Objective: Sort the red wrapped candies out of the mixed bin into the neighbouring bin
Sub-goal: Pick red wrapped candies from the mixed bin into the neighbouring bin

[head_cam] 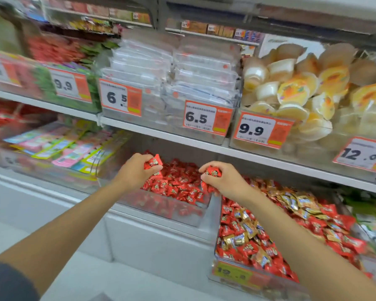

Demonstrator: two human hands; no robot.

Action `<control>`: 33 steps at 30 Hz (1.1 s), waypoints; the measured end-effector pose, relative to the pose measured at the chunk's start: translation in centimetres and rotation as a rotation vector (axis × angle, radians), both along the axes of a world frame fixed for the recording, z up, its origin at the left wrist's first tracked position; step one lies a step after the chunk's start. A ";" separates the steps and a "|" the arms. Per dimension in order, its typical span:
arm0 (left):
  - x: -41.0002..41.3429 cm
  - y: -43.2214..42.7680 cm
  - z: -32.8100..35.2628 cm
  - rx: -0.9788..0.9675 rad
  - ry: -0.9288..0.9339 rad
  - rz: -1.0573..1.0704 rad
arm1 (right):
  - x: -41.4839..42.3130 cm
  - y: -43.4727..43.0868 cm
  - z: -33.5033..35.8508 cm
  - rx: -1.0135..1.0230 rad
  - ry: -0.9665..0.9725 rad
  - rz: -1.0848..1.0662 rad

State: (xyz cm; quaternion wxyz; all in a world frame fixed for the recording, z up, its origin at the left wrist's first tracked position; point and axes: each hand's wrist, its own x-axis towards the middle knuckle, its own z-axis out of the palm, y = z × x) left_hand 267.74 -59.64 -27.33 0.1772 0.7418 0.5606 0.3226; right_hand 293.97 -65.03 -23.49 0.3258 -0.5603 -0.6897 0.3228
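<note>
Nearest us, lower right of the frame, the mixed bin holds red candies jumbled with gold candies. Plenty of red sits in it, so we judge the sort far from done. Our two bare forearms run up from the bottom corners toward mid-frame. The right hand hovers just above the divide between the two bins, fingers curled tight round a red wrapped piece. What look like more red wrappers bunch under the palm; we read the tight grip as keeping a handful together for the bin on the left. The left hand, further left, is over the red-only bin, pinching another red piece between thumb and curled fingers. It is held high, probably for a drop onto the pile. Both held pieces are clear of the heap below, and the hands are near each other but apart. Behind, toward the top of the frame, blurred shelves carry clear packs, jelly cups and orange price tags.
</note>
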 end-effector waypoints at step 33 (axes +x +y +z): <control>22.6 -11.9 1.3 -0.179 0.035 -0.614 | 18.5 -11.9 -3.2 0.037 -0.370 -0.256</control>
